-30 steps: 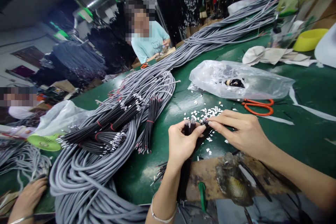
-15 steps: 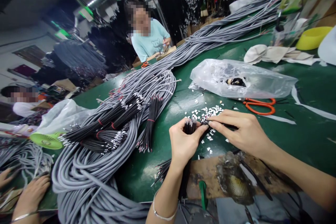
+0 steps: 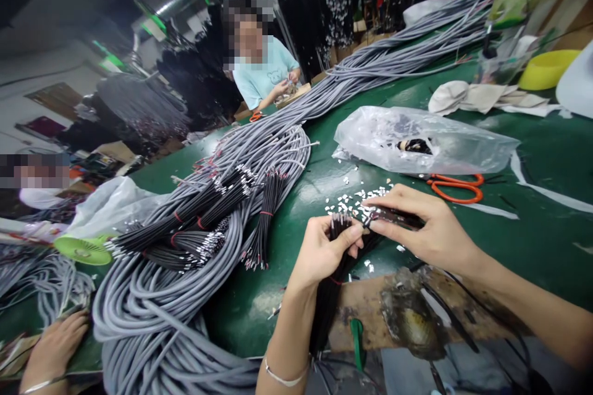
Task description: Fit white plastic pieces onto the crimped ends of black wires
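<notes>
My left hand (image 3: pixel 315 253) is closed around a bundle of thin black wires (image 3: pixel 340 227), silvery ends up, thumb across its front. Below the wrist the bundle's lower length hangs over the board's left end. Close on the right, my right hand (image 3: pixel 435 225) pinches a dark slim tool (image 3: pixel 399 217); its kind is partly hidden by the fingers. Its tip is beside the left fingertips, though I cannot tell whether it touches a wire. Small white and silvery scraps (image 3: pixel 346 202) lie scattered on the green table just behind both hands.
Thick grey cables (image 3: pixel 171 315) coil on the left, with tied black wire bundles (image 3: pixel 266 219) on top. Orange-handled scissors (image 3: pixel 456 188) lie beside a clear plastic bag (image 3: pixel 426 142). A stained wooden board (image 3: pixel 365 302) is in front. A co-worker's hand (image 3: pixel 58 342) rests at far left.
The right hand has tilted up, showing more of the dark tool. My left fingers have shifted on the bundle, and more black wire shows beneath the left hand.
</notes>
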`<state>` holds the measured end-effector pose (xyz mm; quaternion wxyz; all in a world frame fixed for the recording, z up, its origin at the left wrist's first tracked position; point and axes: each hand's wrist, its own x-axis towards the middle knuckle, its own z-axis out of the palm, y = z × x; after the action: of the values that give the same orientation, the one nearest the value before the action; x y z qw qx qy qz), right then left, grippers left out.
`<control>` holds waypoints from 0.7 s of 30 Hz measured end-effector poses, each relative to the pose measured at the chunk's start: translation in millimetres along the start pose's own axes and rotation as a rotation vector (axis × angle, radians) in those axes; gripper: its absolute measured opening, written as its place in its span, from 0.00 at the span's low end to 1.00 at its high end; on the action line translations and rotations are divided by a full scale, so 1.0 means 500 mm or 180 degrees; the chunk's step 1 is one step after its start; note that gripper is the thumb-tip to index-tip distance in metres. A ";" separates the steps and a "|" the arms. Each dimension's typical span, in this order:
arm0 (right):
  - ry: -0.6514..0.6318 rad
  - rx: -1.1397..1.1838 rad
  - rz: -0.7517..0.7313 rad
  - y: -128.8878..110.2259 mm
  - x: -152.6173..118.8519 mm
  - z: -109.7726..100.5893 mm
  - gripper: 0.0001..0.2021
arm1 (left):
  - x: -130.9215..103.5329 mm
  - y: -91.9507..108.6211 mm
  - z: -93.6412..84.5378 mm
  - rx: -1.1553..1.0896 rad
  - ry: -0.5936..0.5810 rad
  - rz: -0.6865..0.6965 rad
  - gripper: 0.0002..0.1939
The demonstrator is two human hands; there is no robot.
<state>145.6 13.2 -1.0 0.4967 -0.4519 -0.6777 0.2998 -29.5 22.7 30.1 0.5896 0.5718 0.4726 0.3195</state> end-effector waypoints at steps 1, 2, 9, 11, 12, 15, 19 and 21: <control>-0.0045 0.0086 -0.0052 0.000 0.001 0.000 0.08 | -0.001 0.001 0.002 -0.0001 -0.0097 0.0000 0.14; -0.0085 0.0137 -0.0099 0.000 0.001 0.001 0.05 | -0.001 0.002 0.004 -0.0013 -0.0173 -0.0023 0.15; -0.0288 0.0077 0.0167 0.008 0.001 0.006 0.09 | -0.004 0.006 0.019 -0.0134 -0.0049 -0.0448 0.11; -0.0273 0.0065 0.0311 0.010 0.000 0.009 0.12 | -0.003 0.004 0.023 0.0058 0.0171 -0.0435 0.10; -0.0267 0.0064 0.0382 0.011 0.000 0.010 0.12 | -0.002 0.002 0.024 0.0169 0.0292 -0.0400 0.09; -0.0229 0.0100 0.0581 0.012 -0.001 0.015 0.12 | 0.001 -0.005 0.030 0.0383 0.0627 -0.0266 0.08; -0.0183 0.0229 0.0777 0.010 -0.004 0.021 0.11 | 0.005 -0.012 0.036 0.0390 0.1036 -0.0189 0.08; -0.0129 0.0237 0.0761 0.009 -0.006 0.024 0.11 | 0.007 -0.012 0.037 0.0274 0.1150 -0.0189 0.08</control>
<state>135.7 12.6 -10.0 0.4600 -0.5045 -0.6173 0.3909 -12.3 18.3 21.6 0.4793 0.5156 0.6006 0.3790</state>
